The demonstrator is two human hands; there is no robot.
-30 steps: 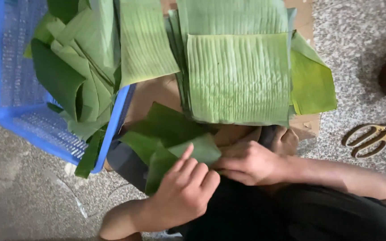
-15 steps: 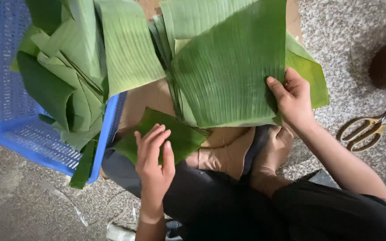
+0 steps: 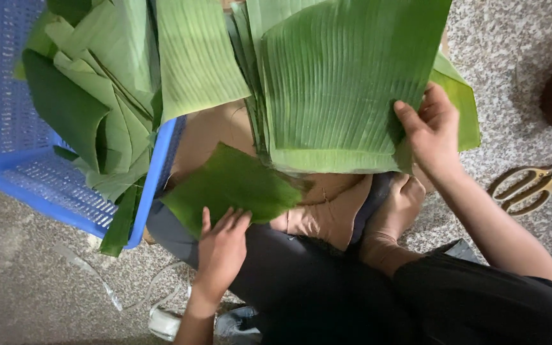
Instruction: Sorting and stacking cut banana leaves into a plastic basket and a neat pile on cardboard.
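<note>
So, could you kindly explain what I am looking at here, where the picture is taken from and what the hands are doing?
There is no machine here: a person sitting on the floor works with two bare hands, and the camera is worn on their head, looking down.

The left hand rests flat on a small dark green leaf piece lying across their lap. The right hand grips the lower right edge of a large ribbed banana leaf, the top one of a stack of leaves lying on brown cardboard.

To the left stands a blue plastic crate holding more leaves, folded and loose. On the speckled floor at the right lies a pair of scissors with pale handles. The person's bare foot shows below the stack.
</note>
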